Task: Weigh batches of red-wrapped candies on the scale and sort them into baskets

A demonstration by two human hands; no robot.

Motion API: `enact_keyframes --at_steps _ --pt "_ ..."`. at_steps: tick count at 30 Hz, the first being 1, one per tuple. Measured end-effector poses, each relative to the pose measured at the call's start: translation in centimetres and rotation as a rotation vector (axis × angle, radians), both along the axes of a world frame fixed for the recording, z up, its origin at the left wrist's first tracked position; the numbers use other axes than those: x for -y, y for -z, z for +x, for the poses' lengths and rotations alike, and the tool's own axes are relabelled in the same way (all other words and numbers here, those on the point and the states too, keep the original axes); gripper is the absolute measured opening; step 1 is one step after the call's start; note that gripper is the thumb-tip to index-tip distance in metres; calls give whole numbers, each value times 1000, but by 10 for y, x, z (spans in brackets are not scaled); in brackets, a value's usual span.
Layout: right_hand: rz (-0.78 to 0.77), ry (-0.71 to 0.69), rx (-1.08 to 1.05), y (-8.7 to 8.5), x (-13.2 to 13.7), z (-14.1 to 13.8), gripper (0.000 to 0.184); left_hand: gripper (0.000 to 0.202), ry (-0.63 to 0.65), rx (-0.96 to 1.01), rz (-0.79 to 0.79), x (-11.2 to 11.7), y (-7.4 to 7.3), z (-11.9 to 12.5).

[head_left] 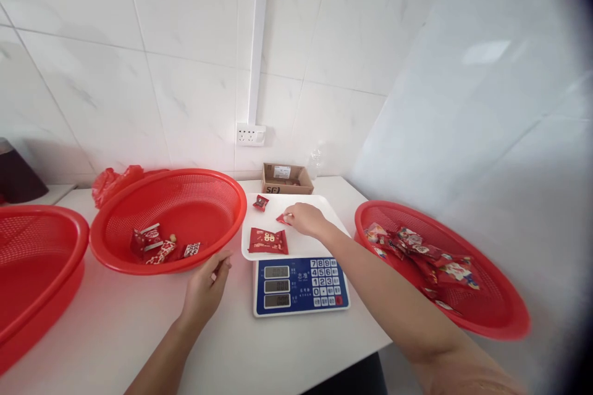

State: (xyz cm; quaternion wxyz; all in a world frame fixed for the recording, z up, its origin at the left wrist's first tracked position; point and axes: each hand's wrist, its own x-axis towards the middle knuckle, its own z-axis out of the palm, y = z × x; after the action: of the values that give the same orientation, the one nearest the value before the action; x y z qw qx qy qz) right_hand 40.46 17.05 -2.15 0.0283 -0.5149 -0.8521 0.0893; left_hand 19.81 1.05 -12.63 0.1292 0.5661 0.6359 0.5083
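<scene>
My right hand [303,220] reaches over the white tray [319,213] of a blue-faced digital scale [300,285] and pinches a small red snack packet [282,218]. A larger red packet [268,241] and another small red packet [260,202] lie on the tray. My left hand [206,287] rests on the white table beside the rim of the middle red basket [171,219], fingers loosely curled, holding nothing. That basket holds a few red packets [155,245].
A red basket [491,308] with several snack packets stands at the right. Another red basket [32,271] is at the far left. A small cardboard box [287,179] sits against the tiled wall under a power socket [251,134]. A red plastic bag [113,182] lies behind the middle basket.
</scene>
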Motion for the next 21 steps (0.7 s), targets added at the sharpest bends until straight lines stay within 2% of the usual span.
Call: enact_keyframes --at_steps 2,5,9,12,17,19,21 --pt "17 15 19 -5 -3 -1 26 29 8 -2 -2 0 1 0" --pt "52 -12 5 -8 -6 -15 38 29 22 -11 -12 0 3 0" --pt "69 -133 -25 -1 -12 -42 48 31 6 -5 -21 0 1 -1" --pt "40 -160 -17 6 -19 -50 48 32 -14 1 -17 -1 -2 -2" --pt "-38 -209 -21 5 -18 -32 39 31 -14 -9 -8 0 -5 -1" --pt "-73 -269 -60 -1 -12 -17 35 31 -6 -13 -10 1 -5 0" --pt "-79 -266 -171 -9 -7 5 32 31 0 -18 -16 2 -4 1"
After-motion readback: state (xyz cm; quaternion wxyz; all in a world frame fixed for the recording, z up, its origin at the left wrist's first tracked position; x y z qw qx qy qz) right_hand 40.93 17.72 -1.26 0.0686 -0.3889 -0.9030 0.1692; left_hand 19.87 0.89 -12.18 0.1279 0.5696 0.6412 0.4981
